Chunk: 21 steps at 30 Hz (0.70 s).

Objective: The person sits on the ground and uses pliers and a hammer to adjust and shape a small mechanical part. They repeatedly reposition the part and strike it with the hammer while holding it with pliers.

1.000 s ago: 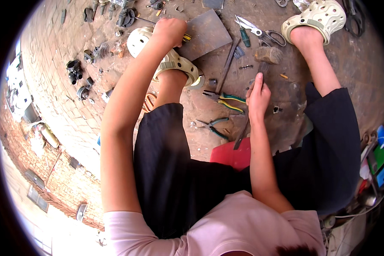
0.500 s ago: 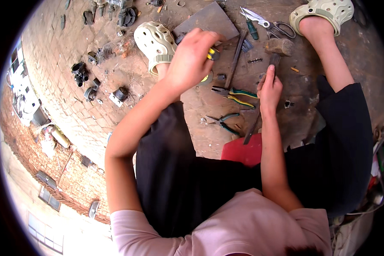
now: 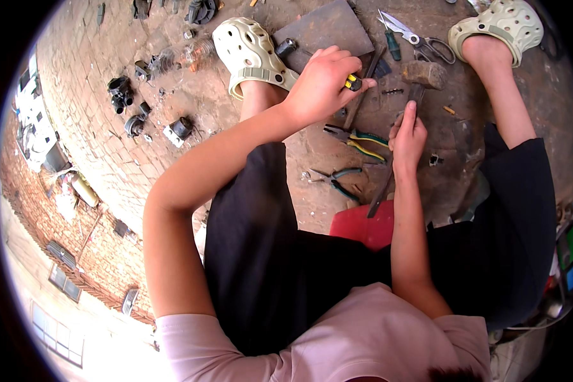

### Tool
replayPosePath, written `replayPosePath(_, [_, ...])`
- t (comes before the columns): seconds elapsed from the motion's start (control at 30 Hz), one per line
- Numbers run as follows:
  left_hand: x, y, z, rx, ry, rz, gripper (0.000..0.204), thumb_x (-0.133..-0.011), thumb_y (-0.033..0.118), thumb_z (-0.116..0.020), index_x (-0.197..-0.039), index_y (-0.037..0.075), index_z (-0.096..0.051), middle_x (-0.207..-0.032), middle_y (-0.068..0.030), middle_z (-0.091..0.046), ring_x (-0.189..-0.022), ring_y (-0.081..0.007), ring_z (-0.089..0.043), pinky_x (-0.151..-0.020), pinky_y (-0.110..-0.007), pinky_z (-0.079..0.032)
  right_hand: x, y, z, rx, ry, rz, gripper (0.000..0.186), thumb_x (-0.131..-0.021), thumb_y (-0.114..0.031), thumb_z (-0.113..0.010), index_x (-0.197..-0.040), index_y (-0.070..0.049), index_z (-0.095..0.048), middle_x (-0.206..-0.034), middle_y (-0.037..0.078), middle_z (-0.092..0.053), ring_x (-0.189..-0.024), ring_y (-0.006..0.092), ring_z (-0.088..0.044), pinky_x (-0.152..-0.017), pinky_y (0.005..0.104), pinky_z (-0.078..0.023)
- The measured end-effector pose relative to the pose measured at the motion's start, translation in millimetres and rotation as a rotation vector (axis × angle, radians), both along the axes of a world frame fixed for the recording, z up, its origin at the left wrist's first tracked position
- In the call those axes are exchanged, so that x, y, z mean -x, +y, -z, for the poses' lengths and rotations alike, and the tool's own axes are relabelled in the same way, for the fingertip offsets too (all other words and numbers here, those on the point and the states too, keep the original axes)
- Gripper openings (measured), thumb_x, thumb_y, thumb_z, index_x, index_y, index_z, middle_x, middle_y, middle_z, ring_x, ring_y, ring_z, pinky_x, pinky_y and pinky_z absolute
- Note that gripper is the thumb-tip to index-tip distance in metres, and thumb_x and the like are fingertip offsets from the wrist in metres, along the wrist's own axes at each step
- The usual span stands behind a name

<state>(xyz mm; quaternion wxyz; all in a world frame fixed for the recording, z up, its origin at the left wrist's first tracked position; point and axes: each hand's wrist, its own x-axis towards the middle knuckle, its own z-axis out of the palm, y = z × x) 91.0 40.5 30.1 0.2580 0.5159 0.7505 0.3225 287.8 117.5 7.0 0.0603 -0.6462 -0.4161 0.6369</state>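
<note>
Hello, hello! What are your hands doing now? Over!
Left hand shut on yellow-handled tool. Right hand gripping hammer handle. Pliers lie between them.

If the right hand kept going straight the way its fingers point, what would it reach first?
The right hand points up the hammer handle, so it would probably meet the rusty hammer head first; past that lie the scissors. Depth is uncertain.

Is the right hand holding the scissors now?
No, the right hand grips the hammer by its handle; the scissors lie untouched on the ground.

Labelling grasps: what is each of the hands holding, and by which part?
Left hand: yellow-and-black tool, fist round its handle. Right hand: hammer, gripped on the handle just below the head.
</note>
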Motion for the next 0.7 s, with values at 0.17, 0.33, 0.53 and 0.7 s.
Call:
replayPosePath(0.17, [1.6,-0.4,2.9,-0.054,0.04,-0.024,0.03,-0.08,0.024,-0.076,-0.075,0.003,-0.056,-0.069,-0.0108,-0.053,-0.072,-0.0312,-0.053,-0.068,-0.04,-0.044,-1.5,-1.3,3.7,-0.013,-0.007,-0.019,0.054,-0.099,-0.046,-0.051,-0.064,-0.005,-0.046,-0.054,0.0,-0.046,-0.043,0.0085,-0.043,-0.04,0.0262,-0.032])
replayPosePath(0.33, [3.0,0.3,3.2,-0.07,0.058,-0.013,0.031,-0.08,0.024,-0.077,-0.075,0.002,-0.056,-0.068,-0.0112,-0.052,-0.071,-0.0314,-0.052,-0.067,-0.04,-0.045,-2.1,-1.3,3.2,-0.011,-0.02,-0.026,0.055,-0.099,-0.047,-0.051,-0.063,-0.005,-0.046,-0.053,0.0,-0.046,-0.043,0.0088,-0.044,-0.04,0.0264,-0.032])
replayPosePath(0.53, [3.7,0.1,2.7,-0.056,0.054,-0.024,0.03,-0.081,0.024,-0.076,-0.075,0.002,-0.056,-0.068,-0.0113,-0.053,-0.071,-0.0313,-0.053,-0.067,-0.04,-0.045,-0.3,-0.5,-0.7,0.009,-0.018,-0.028,0.055,-0.099,-0.047,-0.051,-0.064,-0.005,-0.047,-0.054,0.0,-0.046,-0.043,0.0089,-0.045,-0.04,0.0263,-0.033])
replayPosePath(0.7, [4.9,0.5,3.0,-0.053,0.058,-0.018,0.03,-0.081,0.024,-0.076,-0.075,0.002,-0.056,-0.067,-0.0114,-0.054,-0.071,-0.031,-0.054,-0.067,-0.041,-0.045,-1.2,-2.1,3.6,-0.011,-0.009,-0.028,0.055,-0.099,-0.047,-0.051,-0.064,-0.005,-0.047,-0.055,0.0,-0.046,-0.045,0.0089,-0.046,-0.042,0.0261,-0.034])
